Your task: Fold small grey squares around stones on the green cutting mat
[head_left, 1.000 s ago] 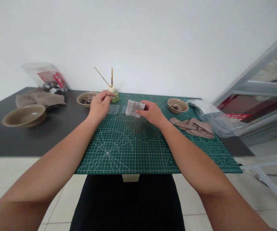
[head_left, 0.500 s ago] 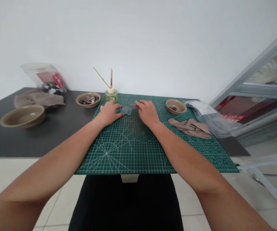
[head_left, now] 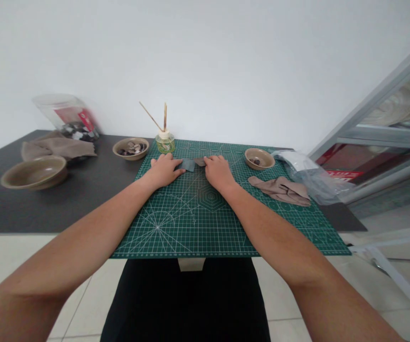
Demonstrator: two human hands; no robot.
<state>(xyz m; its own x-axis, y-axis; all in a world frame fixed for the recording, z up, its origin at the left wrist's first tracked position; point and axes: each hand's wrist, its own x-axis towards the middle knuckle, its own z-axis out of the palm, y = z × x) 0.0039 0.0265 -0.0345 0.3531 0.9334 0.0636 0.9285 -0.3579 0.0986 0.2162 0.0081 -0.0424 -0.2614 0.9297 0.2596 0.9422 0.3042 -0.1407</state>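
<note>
from afar i judge this as positioning: my left hand [head_left: 164, 170] lies, grip parted, beside the bluish piece [head_left: 188, 165], my right hand [head_left: 219, 172] touches the brown piece [head_left: 200, 162] on the green mat [head_left: 183, 228], pinching or pressing i can't tell, the next move seemingly wanting a light touch.

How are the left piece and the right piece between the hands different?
The left piece looks grey-blue; the right piece looks brown. The left piece is beside the left hand, while the right piece is at the right hand. Both look thin and flat.
</note>
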